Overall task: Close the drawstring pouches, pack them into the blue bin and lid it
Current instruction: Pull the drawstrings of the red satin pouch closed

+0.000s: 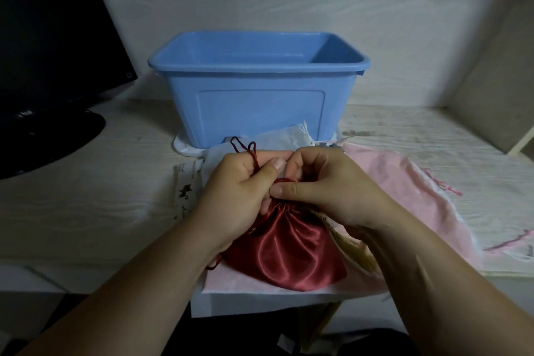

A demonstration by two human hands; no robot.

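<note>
A dark red satin pouch (289,251) lies at the table's front edge, its mouth gathered tight. My left hand (239,191) pinches the red drawstring (245,150), whose loops stick up above the fingers. My right hand (326,185) pinches the gathered neck and cord beside it. The open blue bin (257,101) stands just behind the hands. A white pouch (283,139) lies against the bin's front. A pink pouch (404,191) is spread flat on the right. A printed white pouch (186,191) peeks out on the left.
A black monitor (49,46) with its round base stands at the far left. A white flat piece (185,147), perhaps the lid, shows under the bin. A beige panel (491,101) leans at the right. A yellowish tassel (355,251) lies under my right wrist.
</note>
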